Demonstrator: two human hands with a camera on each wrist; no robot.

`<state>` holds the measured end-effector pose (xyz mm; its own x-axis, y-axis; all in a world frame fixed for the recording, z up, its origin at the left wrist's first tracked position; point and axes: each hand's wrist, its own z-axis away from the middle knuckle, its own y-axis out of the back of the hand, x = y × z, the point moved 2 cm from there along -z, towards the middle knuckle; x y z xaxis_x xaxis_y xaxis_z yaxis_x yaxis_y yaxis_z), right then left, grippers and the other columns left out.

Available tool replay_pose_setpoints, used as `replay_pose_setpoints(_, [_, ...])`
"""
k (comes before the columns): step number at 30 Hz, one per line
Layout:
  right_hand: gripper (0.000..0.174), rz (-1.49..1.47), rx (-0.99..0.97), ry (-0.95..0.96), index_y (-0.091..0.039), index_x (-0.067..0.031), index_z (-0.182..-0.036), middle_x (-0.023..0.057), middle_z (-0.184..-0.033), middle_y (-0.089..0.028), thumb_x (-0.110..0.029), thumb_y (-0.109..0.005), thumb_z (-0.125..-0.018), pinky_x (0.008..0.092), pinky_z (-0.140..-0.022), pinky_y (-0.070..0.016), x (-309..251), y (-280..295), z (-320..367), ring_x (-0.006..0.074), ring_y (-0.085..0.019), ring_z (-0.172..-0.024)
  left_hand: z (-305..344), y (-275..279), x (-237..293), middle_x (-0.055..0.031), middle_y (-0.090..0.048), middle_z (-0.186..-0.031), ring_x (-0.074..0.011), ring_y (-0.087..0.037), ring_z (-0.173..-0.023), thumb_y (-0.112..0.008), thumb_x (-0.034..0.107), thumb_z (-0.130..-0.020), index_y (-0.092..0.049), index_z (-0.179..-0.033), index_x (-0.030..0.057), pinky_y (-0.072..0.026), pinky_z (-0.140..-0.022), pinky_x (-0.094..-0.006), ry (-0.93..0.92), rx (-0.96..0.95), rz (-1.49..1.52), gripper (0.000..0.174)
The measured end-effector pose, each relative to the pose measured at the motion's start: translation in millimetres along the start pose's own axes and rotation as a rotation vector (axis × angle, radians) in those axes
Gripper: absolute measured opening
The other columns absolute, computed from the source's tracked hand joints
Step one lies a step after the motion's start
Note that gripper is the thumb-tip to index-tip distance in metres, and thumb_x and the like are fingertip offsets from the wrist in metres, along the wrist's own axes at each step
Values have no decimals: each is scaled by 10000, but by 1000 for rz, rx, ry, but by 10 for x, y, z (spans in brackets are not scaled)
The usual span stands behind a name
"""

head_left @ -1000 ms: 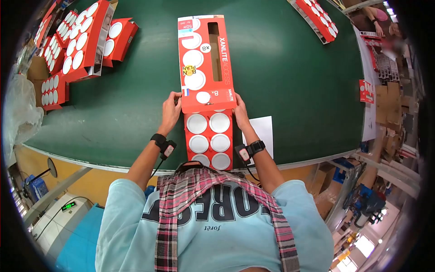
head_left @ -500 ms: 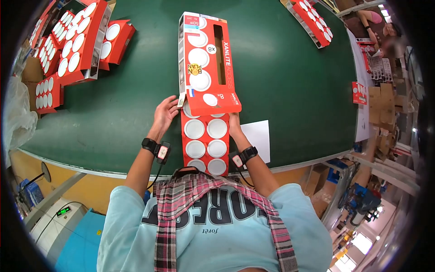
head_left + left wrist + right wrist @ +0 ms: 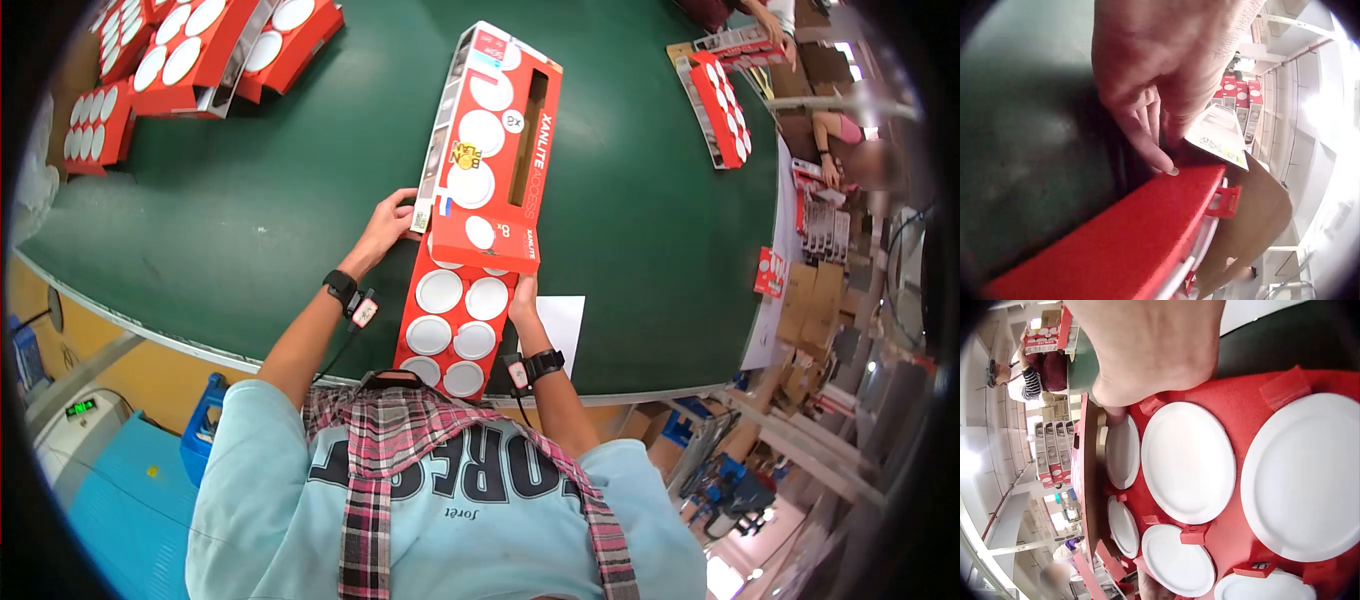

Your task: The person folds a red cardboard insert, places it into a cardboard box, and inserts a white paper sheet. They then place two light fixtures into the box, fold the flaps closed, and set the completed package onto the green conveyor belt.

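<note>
A red carton (image 3: 487, 130) with a cut-out window and XANLITE lettering lies aslant on the green table. A red tray (image 3: 459, 310) of white round discs (image 3: 439, 291) runs from the person's body into the carton's near end, under its printed end flap (image 3: 484, 240). The left hand (image 3: 385, 228) is at the carton's left near corner; in the left wrist view a fingertip touches the tray's red side, beside a white side flap (image 3: 1217, 134). The right hand (image 3: 524, 298) grips the tray's right edge at the carton mouth, thumb by the discs, other fingers mostly hidden.
More red trays with white discs (image 3: 185, 60) are stacked at the table's far left. Another red box (image 3: 720, 110) lies at the far right. A white sheet (image 3: 562, 325) lies beside the right forearm. Other people work beyond the right edge.
The carton and tray have turned aslant, the carton's far end leaning rightward and its left side showing more. The left hand has come off its earlier hold on the carton edge. The head view has shifted.
</note>
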<state>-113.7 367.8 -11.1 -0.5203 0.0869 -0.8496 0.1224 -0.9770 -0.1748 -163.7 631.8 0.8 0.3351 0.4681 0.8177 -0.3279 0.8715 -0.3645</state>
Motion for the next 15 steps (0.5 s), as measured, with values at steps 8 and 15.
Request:
replay_pose_setpoints(8, [476, 0, 91, -84, -466, -27, -1265, 71, -1264, -521, -373, -461, -938, 330, -973, -395, 2, -1, 34, 183, -495, -1155, -220, -7, -17, 8, -628, -813, -51, -578, -624, -512, 92, -922, -574, -1137, 28, -472, -479, -209, -99, -97, -23, 233])
replay_pose_setpoints(15, [446, 48, 72, -16, -481, -22, -1247, 72, -1238, -541, -345, -446, -942, 325, -972, -394, 3, -20, 19, 181, -505, -1139, -257, -42, -62, -7, -605, -780, -65, -567, -603, -479, 205, -952, -578, -1072, 31, -455, -455, -212, -37, -61, -17, 234])
